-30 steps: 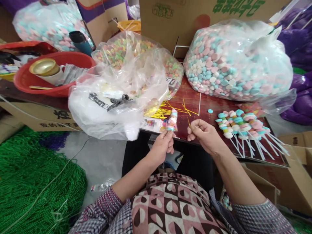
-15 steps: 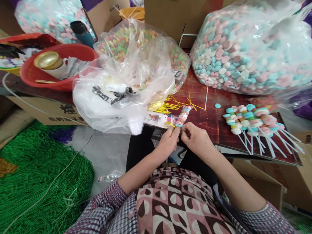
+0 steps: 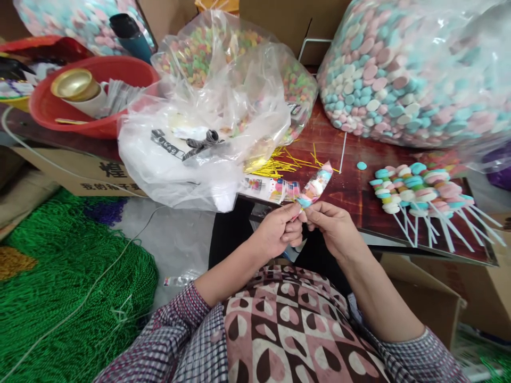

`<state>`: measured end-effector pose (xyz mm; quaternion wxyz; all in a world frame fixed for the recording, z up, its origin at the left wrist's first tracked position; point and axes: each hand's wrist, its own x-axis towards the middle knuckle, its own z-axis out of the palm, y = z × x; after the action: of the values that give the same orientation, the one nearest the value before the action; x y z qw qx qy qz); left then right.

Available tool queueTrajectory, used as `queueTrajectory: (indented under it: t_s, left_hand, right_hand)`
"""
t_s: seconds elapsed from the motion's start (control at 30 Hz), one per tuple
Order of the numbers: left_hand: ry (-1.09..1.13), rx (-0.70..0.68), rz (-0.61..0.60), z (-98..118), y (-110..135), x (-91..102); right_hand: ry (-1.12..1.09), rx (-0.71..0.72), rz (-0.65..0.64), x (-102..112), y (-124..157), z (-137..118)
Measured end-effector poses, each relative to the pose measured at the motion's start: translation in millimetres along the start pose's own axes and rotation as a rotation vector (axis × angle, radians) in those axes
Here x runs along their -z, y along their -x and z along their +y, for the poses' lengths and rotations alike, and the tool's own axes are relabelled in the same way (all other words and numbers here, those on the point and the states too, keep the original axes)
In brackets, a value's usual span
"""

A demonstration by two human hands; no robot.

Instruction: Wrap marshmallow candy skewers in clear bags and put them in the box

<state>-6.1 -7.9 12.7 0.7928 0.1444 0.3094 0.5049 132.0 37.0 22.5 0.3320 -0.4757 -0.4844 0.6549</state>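
A marshmallow skewer (image 3: 315, 186) in a clear printed wrapper points up and to the right at the table's front edge. My left hand (image 3: 277, 231) is closed on its lower end, thumb and fingers pinched. Right beside it, my right hand (image 3: 333, 226) pinches the gathered bottom of the same wrapper. A bit of yellow shows between the fingertips, perhaps a twist tie. Yellow twist ties (image 3: 275, 164) lie loose just beyond, and a stack of flat printed wrappers (image 3: 275, 190) sits left of the skewer.
Unwrapped marshmallow skewers (image 3: 423, 189) lie piled at right, sticks over the edge. Behind stand a big bag of marshmallows (image 3: 407, 80) and a bag of colourful candies (image 3: 223, 58). A red basin (image 3: 131, 72) is at left; green cords (image 3: 75, 287) cover the floor.
The wrapped skewer has risen slightly and tilted further right. My right hand has turned from a curled fist to a pinch with its thumb showing. The camera view has shifted a little.
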Motion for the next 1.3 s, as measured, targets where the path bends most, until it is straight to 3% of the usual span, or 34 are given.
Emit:
queueTrajectory:
  t_s: [0.23, 0.3, 0.37, 0.5, 0.63, 0.73, 0.87, 0.97, 1.07, 1.17, 1.23, 1.3]
  left_hand:
    - [0.02, 0.236, -0.161, 5, 8, -2.1]
    - [0.039, 0.241, -0.154, 5, 8, -5.0]
    - [0.045, 0.225, -0.124, 4, 7, -8.0]
    - [-0.025, 0.073, 0.031, 1, 3, -14.6]
    - [-0.148, -0.152, 0.174, -3, -2, -18.1]
    - [-0.227, -0.207, 0.174, -3, -6, -15.2]
    - [-0.36, -0.205, 0.134, -2, -6, -9.0]
    - [-0.469, -0.224, 0.175, -1, -3, -7.0]
    - [-0.602, -0.32, 0.218, 4, 0, -8.7]
    - [-0.484, -0.398, 0.134, 14, 5, -15.3]
    - [-0.337, -0.404, 0.064, 24, 12, -21.3]
    - [-0.324, -0.427, 0.024, 33, 22, -25.9]
  right_hand:
    - [-0.008, 0.027, -0.23, 18, 0, -2]
    - [0.019, 0.073, -0.205, 19, -1, 5]
    - [0.077, 0.159, -0.089, 17, -1, 12]
    - [0.401, 0.373, 0.135, 6, 4, 13]
    - [0.595, 0.536, 0.249, -4, 10, 5]
    - [0.544, 0.571, 0.231, -5, 11, 2]
    - [0.509, 0.488, 0.164, -4, 11, 0]
    - [0.547, 0.433, 0.213, -7, 14, -5]
    - [0.68, 0.492, 0.272, -14, 20, -12]
    - [0.756, 0.563, 0.209, -20, 26, -16]
    - [0.735, 0.539, 0.139, -20, 27, -18]
    - [0.672, 0.47, 0.103, -16, 25, -20]
